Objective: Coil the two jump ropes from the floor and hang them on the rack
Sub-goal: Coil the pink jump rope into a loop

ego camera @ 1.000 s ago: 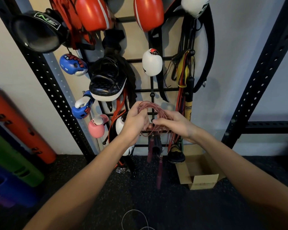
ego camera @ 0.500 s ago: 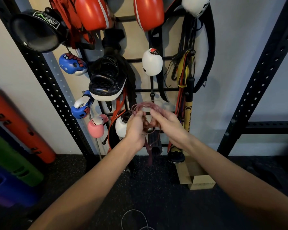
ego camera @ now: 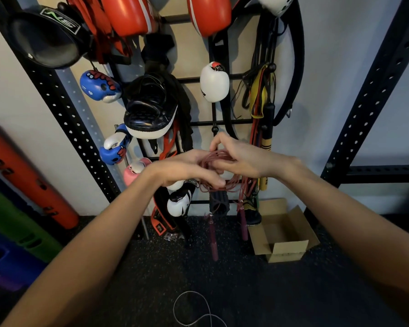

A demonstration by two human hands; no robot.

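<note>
A coiled dark-red jump rope (ego camera: 232, 185) is bunched between both hands in front of the black wall rack (ego camera: 222, 123). My left hand (ego camera: 187, 168) grips the coil from the left. From the right, my right hand (ego camera: 241, 156) pinches its strands, thumb and forefinger raised near a rack peg. Its two maroon handles (ego camera: 213, 234) dangle below, close to the floor. A thin white jump rope (ego camera: 191, 308) lies looped on the dark floor at the bottom centre.
Boxing gloves, red pads, a black mitt (ego camera: 151, 109) and bands (ego camera: 260, 95) crowd the rack. An open cardboard box (ego camera: 283, 234) sits on the floor at its right foot. Coloured foam rollers (ego camera: 26, 185) lean at left. Black perforated uprights (ego camera: 373, 90) flank the rack.
The hands have drawn together and turned over the red coil, and lifted slightly toward the rack rungs. The handles now hang free below and swing.
</note>
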